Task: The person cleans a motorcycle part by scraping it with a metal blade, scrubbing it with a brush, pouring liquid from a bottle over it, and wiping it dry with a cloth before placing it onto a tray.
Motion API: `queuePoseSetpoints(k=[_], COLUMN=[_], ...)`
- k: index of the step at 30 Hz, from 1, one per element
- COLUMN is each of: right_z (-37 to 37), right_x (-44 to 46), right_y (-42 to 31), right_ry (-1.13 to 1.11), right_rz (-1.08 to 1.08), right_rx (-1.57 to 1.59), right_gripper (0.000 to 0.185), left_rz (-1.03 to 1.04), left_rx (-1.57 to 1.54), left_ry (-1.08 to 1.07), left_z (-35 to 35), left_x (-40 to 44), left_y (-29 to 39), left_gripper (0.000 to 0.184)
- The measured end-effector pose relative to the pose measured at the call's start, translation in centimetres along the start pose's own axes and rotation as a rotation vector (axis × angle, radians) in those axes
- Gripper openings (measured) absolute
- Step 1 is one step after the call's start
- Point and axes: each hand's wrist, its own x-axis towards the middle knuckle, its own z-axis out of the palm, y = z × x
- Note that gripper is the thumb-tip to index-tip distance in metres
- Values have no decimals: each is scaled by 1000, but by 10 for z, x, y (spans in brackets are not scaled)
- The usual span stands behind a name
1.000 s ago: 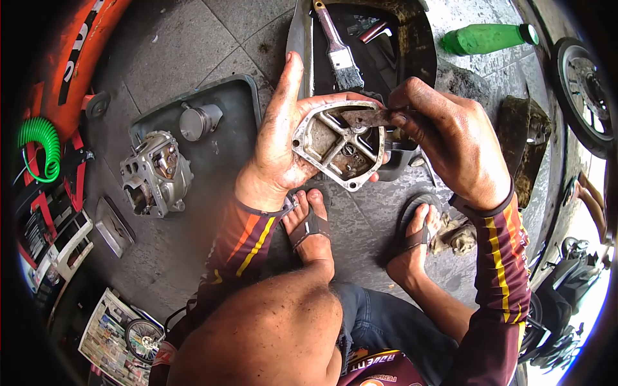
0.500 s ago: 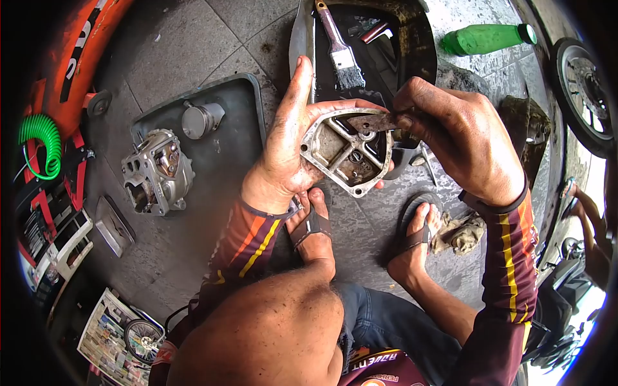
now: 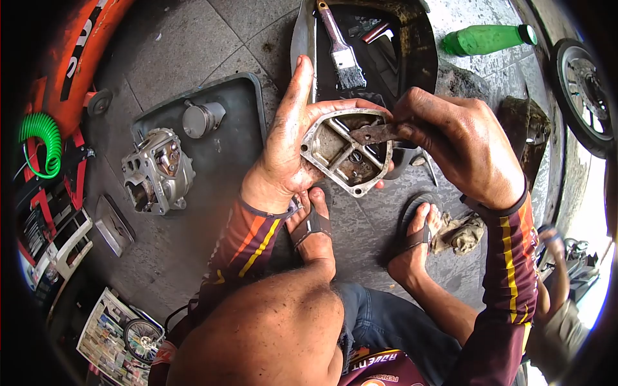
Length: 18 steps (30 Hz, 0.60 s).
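My left hand (image 3: 280, 151) is closed round a small metal engine cover (image 3: 331, 145), its hollow, ribbed inside facing up and the thumb sticking up beside it. Dark grime lies in the cover's pockets. Between the thumb and fingers of my right hand (image 3: 460, 141) is a flat, worn metal scraper blade (image 3: 376, 134). Its tip reaches over the cover's inside, near the crossing of the ribs. I cannot tell whether it touches the metal. The fingers of my left hand are partly hidden beneath the cover.
A paint brush (image 3: 341, 55) lies in a dark oily basin (image 3: 420, 48) ahead. To the left, a piston (image 3: 203, 120) rests in a grey tray (image 3: 248, 83), with an engine cylinder head (image 3: 158, 172) at its edge. A green bottle (image 3: 486, 39) and a rag (image 3: 460, 233) lie to the right.
The scraper's tip has shifted slightly down toward the middle of the cover, my right hand moving with it. The cover stays in place. At the far right, another person has moved.
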Motion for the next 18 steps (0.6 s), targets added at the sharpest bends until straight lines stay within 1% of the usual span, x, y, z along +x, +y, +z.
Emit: queuePoseSetpoints(k=[2, 5, 9, 11, 14, 15, 18], right_z=[1, 0, 2, 5, 5, 5, 7], right_x=[0, 2, 1, 1, 1, 0, 0], right_y=[-1, -3, -1, 0, 0, 0, -1], right_ry=[64, 81, 22, 130, 100, 46, 114], right_rz=[6, 32, -5, 24, -19, -18, 28], right_rx=[-11, -25, -2, 42, 11, -3, 9], right_gripper=[11, 10, 10, 10, 10, 10, 9], left_rz=[3, 10, 10, 18, 8, 8, 21], left_rx=[15, -7, 12, 6, 14, 12, -1], left_ry=[-10, -2, 29, 40, 13, 13, -10], left_z=[1, 3, 1, 2, 2, 0, 1], left_x=[0, 0, -1, -1, -1, 0, 1], left_y=[1, 2, 3, 3, 6, 4, 2], left_gripper=[107, 107, 107, 108, 108, 108, 107])
